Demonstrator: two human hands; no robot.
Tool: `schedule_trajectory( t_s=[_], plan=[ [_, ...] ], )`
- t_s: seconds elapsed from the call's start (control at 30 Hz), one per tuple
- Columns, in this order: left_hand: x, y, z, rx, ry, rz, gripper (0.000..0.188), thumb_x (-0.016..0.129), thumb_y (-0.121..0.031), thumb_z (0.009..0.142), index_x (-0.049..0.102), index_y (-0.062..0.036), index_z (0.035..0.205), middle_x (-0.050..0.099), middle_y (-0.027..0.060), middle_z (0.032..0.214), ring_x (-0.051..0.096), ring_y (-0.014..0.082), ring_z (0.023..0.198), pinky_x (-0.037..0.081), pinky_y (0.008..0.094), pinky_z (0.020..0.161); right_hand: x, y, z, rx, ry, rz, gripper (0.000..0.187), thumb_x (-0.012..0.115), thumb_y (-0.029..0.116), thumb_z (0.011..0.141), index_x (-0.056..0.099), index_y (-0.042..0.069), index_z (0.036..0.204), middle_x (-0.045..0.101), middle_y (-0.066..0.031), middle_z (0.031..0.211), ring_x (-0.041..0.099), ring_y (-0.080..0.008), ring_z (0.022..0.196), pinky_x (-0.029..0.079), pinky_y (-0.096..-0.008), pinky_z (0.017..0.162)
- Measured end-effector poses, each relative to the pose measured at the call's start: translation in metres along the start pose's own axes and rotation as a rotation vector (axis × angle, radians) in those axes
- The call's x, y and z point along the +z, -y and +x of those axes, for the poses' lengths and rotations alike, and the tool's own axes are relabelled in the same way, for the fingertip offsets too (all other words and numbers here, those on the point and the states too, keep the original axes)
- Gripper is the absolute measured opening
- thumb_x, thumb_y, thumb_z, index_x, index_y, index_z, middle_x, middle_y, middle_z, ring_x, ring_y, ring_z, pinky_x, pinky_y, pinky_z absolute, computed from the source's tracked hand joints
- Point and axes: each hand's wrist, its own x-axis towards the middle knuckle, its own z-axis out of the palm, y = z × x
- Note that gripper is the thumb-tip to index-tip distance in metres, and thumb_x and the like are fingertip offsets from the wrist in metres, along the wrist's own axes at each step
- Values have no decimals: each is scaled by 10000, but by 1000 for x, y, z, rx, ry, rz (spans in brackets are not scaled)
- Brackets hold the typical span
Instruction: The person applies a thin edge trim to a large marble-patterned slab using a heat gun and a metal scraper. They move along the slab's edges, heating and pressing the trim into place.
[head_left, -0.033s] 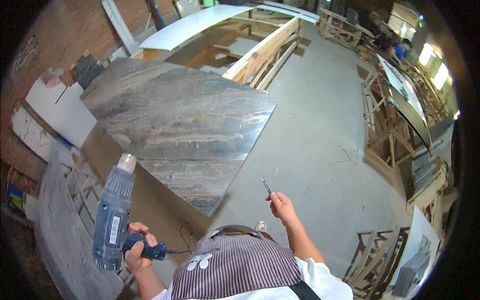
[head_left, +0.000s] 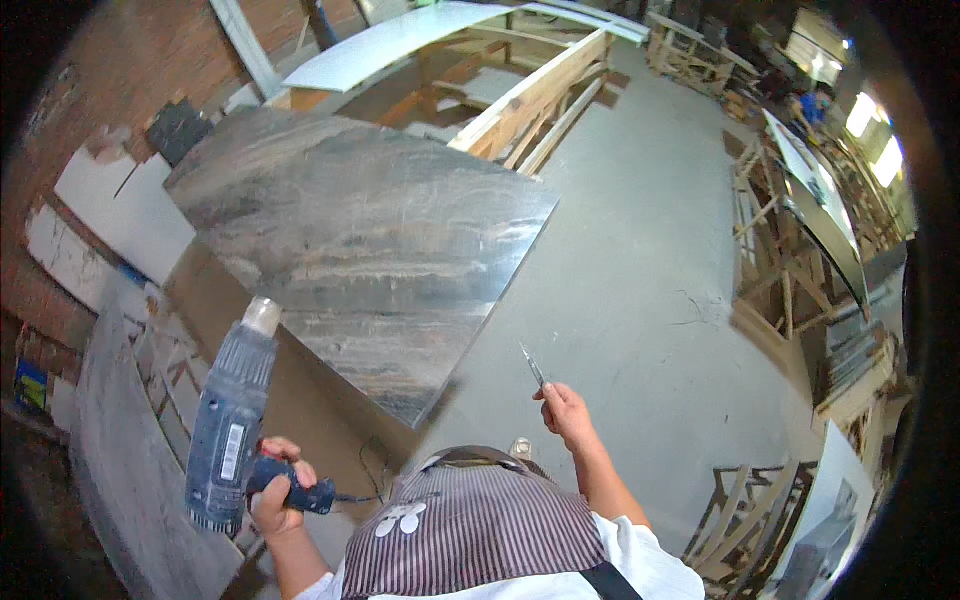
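Observation:
My left hand (head_left: 282,497) grips the handle of a blue heat gun (head_left: 235,405), whose pale nozzle points up toward the near edge of a large grey-brown veined stone slab (head_left: 350,250). A black cord hangs from the gun's handle. My right hand (head_left: 568,408) is raised over the concrete floor to the right of the slab's near corner and pinches a thin, small metal blade (head_left: 532,367) that points up. Neither hand touches the slab. A striped apron (head_left: 470,530) covers my front at the bottom of the view.
A long white curved slab (head_left: 400,45) and wooden beams (head_left: 535,95) lie beyond the big slab. Wooden racks holding panels (head_left: 800,230) line the right side. Pale stone pieces (head_left: 110,210) lean on the brick wall at left. Grey concrete floor (head_left: 640,260) stretches between.

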Motion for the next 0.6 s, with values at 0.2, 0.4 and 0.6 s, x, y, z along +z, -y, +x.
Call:
schedule_trajectory(
  t_s=[0.2, 0.4, 0.6],
  plan=[
    [52, 32, -20, -137, -40, 104, 508, 687, -60, 748, 485, -18, 1213, 540, 168, 1102, 620, 239, 745, 502, 388, 709, -29, 2, 16, 55, 159, -49, 304, 501, 305, 1009, 627, 32, 964, 392, 61, 553, 331, -54, 461, 258, -234, 424],
    [90, 45, -53, -168, -148, 411, 407, 628, -59, 716, 577, 72, 1098, 629, 156, 830, 623, 204, 665, 525, 322, 655, -25, -1, 33, 20, 399, -242, 359, 487, 350, 1016, 638, 36, 932, 362, 73, 536, 303, -41, 458, 240, -231, 418],
    [65, 52, -79, -283, -135, 503, 405, 702, -94, 662, 590, 42, 1026, 656, 195, 842, 628, 218, 571, 535, 326, 563, 11, 10, 28, -82, 448, -474, 378, 544, 355, 980, 688, 23, 871, 553, -28, 667, 493, -111, 645, 427, -284, 599]
  ],
)
